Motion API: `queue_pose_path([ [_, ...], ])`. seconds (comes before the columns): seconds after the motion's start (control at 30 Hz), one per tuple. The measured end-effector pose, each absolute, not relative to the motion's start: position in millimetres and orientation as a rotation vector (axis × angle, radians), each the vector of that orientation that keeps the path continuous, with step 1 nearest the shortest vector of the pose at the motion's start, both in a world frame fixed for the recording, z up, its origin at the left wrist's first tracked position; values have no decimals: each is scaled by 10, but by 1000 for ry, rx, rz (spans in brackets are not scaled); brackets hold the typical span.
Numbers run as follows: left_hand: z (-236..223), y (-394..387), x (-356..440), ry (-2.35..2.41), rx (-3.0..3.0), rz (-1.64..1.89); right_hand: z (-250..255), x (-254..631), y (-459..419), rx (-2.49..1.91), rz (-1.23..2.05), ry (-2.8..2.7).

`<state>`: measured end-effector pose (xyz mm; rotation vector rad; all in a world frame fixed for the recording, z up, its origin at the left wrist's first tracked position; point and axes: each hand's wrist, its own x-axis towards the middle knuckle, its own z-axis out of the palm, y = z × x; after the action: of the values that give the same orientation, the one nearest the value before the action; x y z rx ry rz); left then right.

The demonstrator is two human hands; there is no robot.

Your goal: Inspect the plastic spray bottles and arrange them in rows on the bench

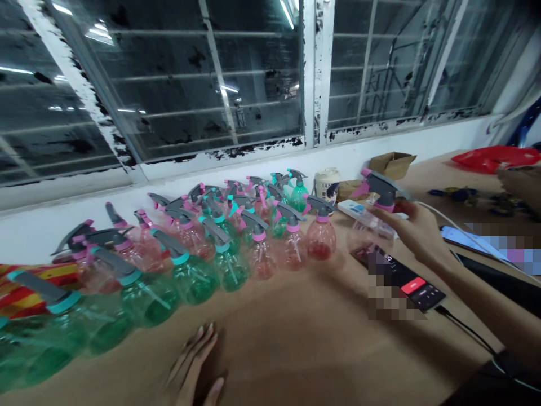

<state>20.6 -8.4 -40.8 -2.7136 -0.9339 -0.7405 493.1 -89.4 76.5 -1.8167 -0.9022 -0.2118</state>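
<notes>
My right hand [418, 225] grips a spray bottle [380, 194] by its neck, just below the grey and pink trigger head. The bottle's see-through body looks pale pink and hangs upright above a phone [408, 282]. My left hand [194, 361] is over the brown table near its front edge, fingers stretched out, with nothing in it. Beyond it stand rows of similar spray bottles: green ones such as this green spray bottle [230, 270] with turquoise collars, and pink ones such as this pink spray bottle [323, 242] with pink collars.
The phone has a black cable [465, 330] plugged in. Behind the bottles stand a white tub [327, 183] and an open cardboard box [393, 163]. A red bag [490, 158] lies at the far right, near another person's hand [519, 183]. Barred windows [194, 73] line the wall.
</notes>
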Motion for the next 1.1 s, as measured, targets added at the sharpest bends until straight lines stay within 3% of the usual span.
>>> queue_pose_path([
  [0.27, -373, -207, 259, -1046, -2745, -638, 559, 3749, -1067, -1476, 228, -1388],
  [0.47, -248, -307, 338, -1055, -2774, -574, 477, 3190, -871, -1377, 262, -1449],
  [1.1, -174, -242, 558, -1073, -2888, -457, 452, 3050, -698, -1186, 607, -1665],
])
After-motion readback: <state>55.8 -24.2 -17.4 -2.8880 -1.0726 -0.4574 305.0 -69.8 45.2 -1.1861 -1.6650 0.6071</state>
